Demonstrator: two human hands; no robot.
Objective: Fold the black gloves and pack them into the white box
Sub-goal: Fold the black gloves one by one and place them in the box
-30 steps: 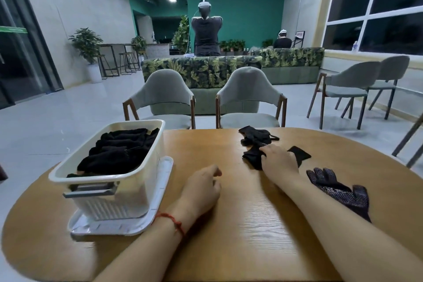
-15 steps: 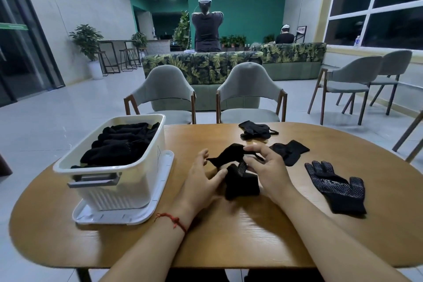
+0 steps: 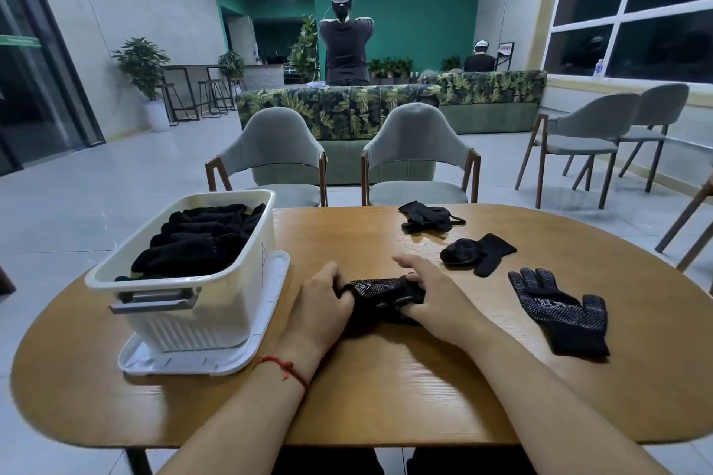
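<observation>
Forearms reach in from the near edge of the wooden table [image 3: 386,389], and a red string [image 3: 283,366] circles the left wrist. Around the middle of the table both hands hold one black dotted glove [image 3: 380,295], bunched into a short roll that lies on the wood. The left hand [image 3: 322,307] has its fingers curled together round the roll's left end. The right hand [image 3: 434,295] pinches the right end, thumb against the near side and fingers folded over the top, while its forefinger lies straighter and points left.

Toward the right edge, well apart from the hands, a flat glove [image 3: 559,310] lies palm up with its fingers spread and its dotted grip showing. Toward the left edge stands the white box [image 3: 200,316], long side running away from the viewer, a grey handle on its near end. It sits on a white tray [image 3: 270,314] and is filled almost to the rim with packed gloves [image 3: 200,243].

Beyond the right hand a crumpled glove [image 3: 476,253] lies partly balled up. Close to the far edge lies a far glove [image 3: 428,216], also rumpled.

Behind the table two grey chairs [image 3: 418,150] face it. A leaf-patterned sofa [image 3: 347,108] stands behind them, and past it a person [image 3: 345,46] stands with their back turned.
</observation>
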